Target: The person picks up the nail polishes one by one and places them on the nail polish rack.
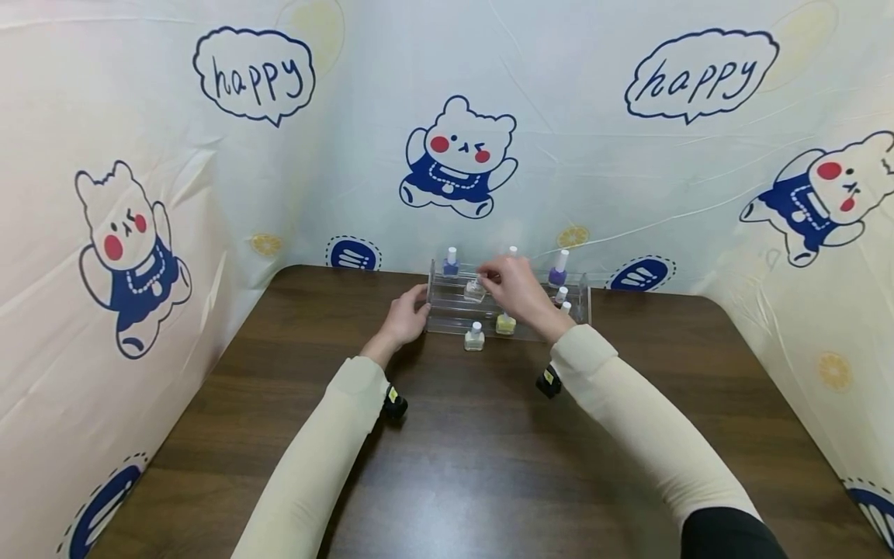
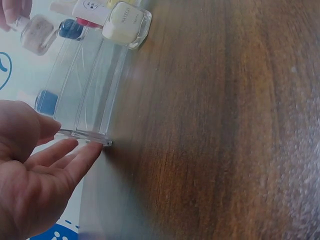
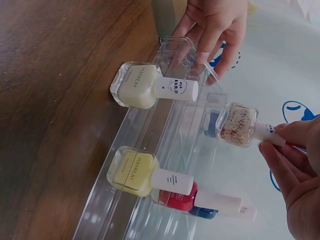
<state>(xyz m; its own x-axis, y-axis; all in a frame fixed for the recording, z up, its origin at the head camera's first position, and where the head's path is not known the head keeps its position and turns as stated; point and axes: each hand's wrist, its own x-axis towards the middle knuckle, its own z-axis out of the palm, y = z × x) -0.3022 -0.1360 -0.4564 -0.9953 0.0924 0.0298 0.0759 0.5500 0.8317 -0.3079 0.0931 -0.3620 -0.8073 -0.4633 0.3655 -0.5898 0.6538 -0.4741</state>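
My right hand (image 1: 520,291) pinches the white cap of a clear nail polish bottle with glitter flecks (image 3: 239,125), held over the middle of a clear stepped display rack (image 1: 447,310). At the rack's left end, my left hand (image 1: 405,317) grips the end panel between thumb and fingers. A milky-white nail polish bottle (image 3: 137,85) stands at the front edge of the rack. To its right, a yellow nail polish bottle (image 3: 134,172) sits on the front step. Behind the yellow one, the right wrist view shows a red bottle (image 3: 178,200) and a dark blue bottle (image 3: 202,213).
On the top step stand a lavender-blue bottle (image 1: 450,266) at the left and a purple bottle (image 1: 556,276) at the right. More white caps show beside my right wrist. A printed cloth (image 1: 447,233) hangs behind the brown wooden table (image 1: 447,466).
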